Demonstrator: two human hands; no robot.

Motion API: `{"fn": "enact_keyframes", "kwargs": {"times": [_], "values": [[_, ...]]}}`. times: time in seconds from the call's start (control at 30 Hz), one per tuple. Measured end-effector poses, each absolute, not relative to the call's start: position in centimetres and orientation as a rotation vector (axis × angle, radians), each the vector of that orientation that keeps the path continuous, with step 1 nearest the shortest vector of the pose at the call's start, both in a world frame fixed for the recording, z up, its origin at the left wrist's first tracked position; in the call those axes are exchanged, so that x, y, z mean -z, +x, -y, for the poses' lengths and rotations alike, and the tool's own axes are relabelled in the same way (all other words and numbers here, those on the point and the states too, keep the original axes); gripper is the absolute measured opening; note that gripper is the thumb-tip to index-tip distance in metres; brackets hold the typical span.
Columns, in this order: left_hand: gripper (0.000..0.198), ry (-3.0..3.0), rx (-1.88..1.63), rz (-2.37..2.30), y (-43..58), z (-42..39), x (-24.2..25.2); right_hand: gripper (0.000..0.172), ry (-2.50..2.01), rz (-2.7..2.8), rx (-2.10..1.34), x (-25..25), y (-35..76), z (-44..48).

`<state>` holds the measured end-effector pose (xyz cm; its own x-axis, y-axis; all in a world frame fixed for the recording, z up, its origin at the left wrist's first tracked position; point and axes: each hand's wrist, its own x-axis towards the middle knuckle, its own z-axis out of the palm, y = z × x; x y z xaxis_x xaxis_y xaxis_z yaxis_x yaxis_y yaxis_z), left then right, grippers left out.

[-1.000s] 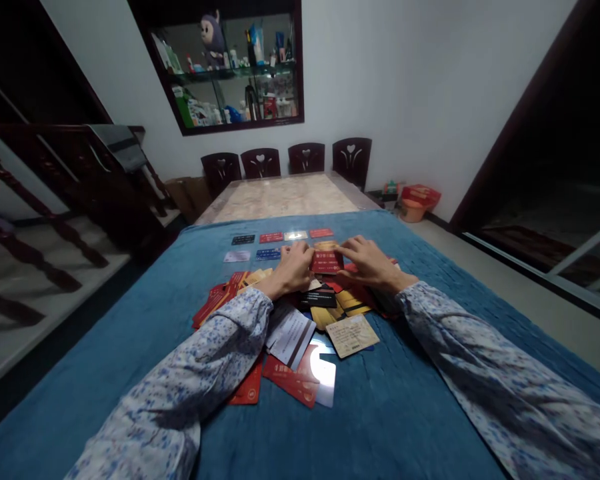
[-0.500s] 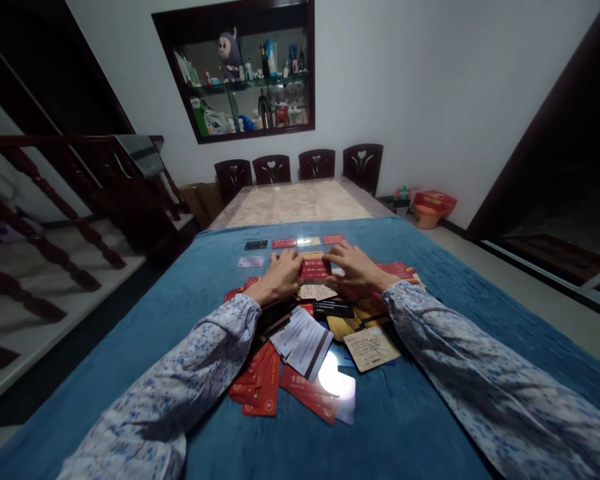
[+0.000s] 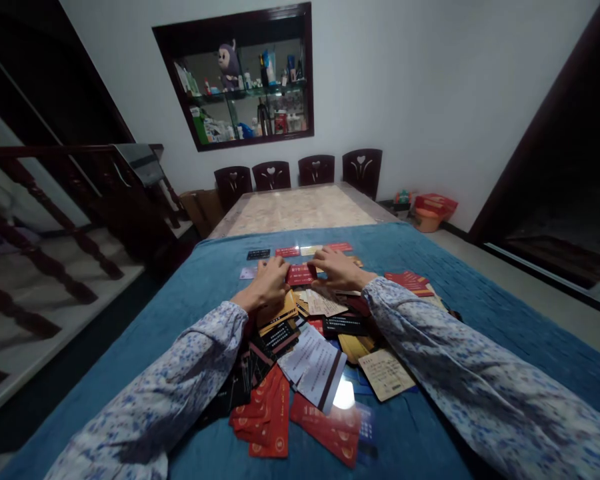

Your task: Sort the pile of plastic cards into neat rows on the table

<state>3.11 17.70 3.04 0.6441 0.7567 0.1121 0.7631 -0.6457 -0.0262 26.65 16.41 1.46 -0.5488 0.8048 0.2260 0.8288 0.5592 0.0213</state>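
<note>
A red card (image 3: 300, 274) with pale print is held by its two ends between my hands, above the far side of a card pile. The fingers of my left hand (image 3: 269, 281) are bent onto its left end. At the right end, my right hand (image 3: 336, 268) grips it with thumb and fingers. Just left of my left fingers lies a lilac card (image 3: 248, 273), partly covered. Beyond the hands a row holds a black card (image 3: 258, 255), a red-and-white card (image 3: 287, 252), a cream card (image 3: 311, 251) and another red card (image 3: 340, 247).
Nearer me are grey-white striped cards (image 3: 314, 367), fanned red cards (image 3: 265, 413), black cards (image 3: 260, 357) and a beige card (image 3: 387, 375). More red cards (image 3: 409, 283) lie by my right forearm. A blue cloth (image 3: 145, 373) covers the near table; chairs (image 3: 316, 171) stand beyond.
Both hands have moved left over the pile with the red card between them, closer to the lilac card. More of the pile now shows, and the view has shifted slightly.
</note>
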Motion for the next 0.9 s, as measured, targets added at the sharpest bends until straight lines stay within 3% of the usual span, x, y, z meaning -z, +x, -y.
{"fn": "enact_keyframes", "kwargs": {"times": [0.13,0.57,0.9], "values": [[0.029,-2.761,0.110,1.312,2.2,-18.7,-2.9,0.040,-1.353,2.629,0.204,-1.5,25.7,-17.7],[0.036,-2.732,0.202,1.332,0.3,-23.0,-3.5,0.039,-1.385,2.637,0.199,-3.4,23.6,-21.8],[0.027,-2.690,0.182,1.373,1.0,-25.8,-4.8,0.035,-1.382,2.628,0.223,-4.5,23.8,-25.0]]}}
